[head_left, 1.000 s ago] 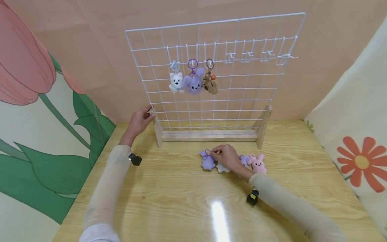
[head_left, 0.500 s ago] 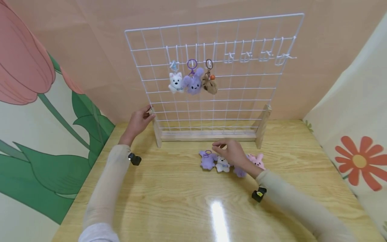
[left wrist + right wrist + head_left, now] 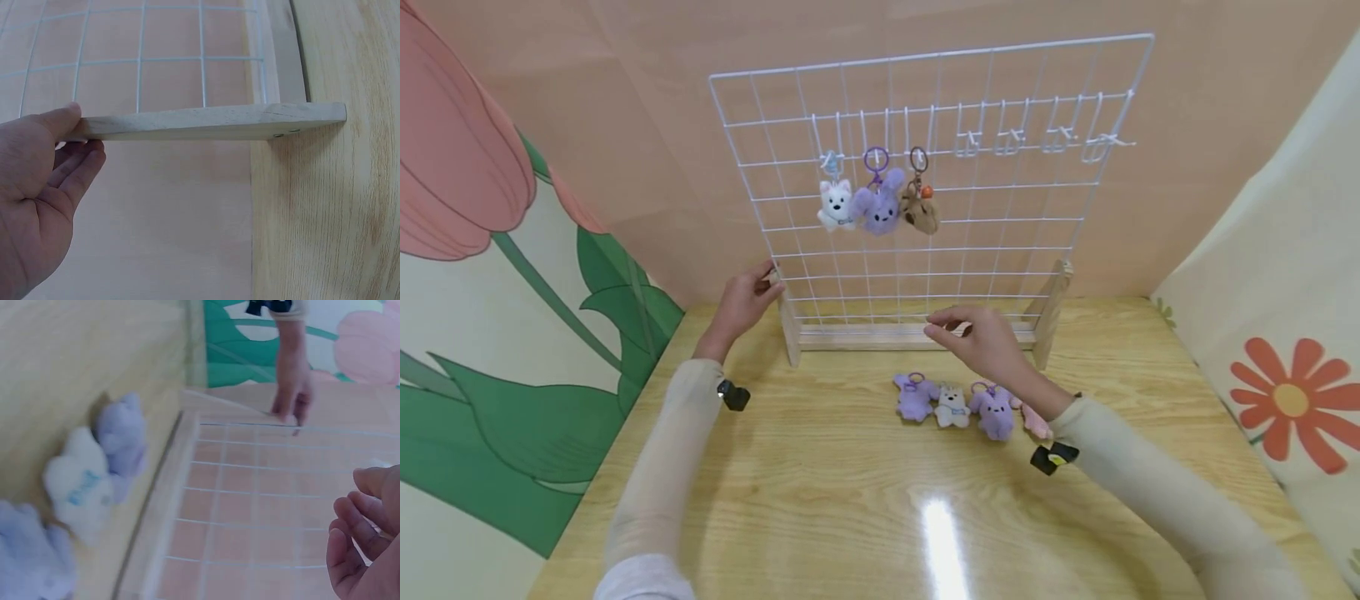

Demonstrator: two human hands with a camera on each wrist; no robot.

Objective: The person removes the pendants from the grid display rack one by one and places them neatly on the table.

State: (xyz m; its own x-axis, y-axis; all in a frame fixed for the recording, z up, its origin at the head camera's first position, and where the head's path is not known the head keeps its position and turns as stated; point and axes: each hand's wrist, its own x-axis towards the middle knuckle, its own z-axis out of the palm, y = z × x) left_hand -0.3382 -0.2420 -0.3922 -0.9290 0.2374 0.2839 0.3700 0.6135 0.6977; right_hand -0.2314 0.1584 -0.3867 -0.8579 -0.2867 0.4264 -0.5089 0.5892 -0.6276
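My left hand (image 3: 739, 310) grips the top of the left wooden upright (image 3: 212, 122) of a white wire grid rack (image 3: 925, 273), thumb on one side and fingers on the other. In front of the rack's base my right hand (image 3: 988, 346) hovers, fingers loosely bent, nothing visible between them. Below it on the table lie plush keychains: a purple one (image 3: 914, 402) at left, a white dog (image 3: 952, 408), another purple one (image 3: 996, 414) and a pink one (image 3: 1036, 422) partly hidden by the right wrist. From the rack hang a white dog keychain (image 3: 837, 206), a purple keychain (image 3: 882, 206) and a brown keychain (image 3: 919, 210).
Several bare white hooks (image 3: 1011, 142) line the right half of the grid. A wooden bar (image 3: 917, 337) joins the rack's uprights, standing on a wood-grain table (image 3: 820, 500). Behind it is a plain backdrop (image 3: 647, 125); printed flowers cover both sides.
My right hand has left the ring of the leftmost purple keychain and risen toward the rack, uncovering the white dog and the second purple keychain. My left hand stays on the upright.
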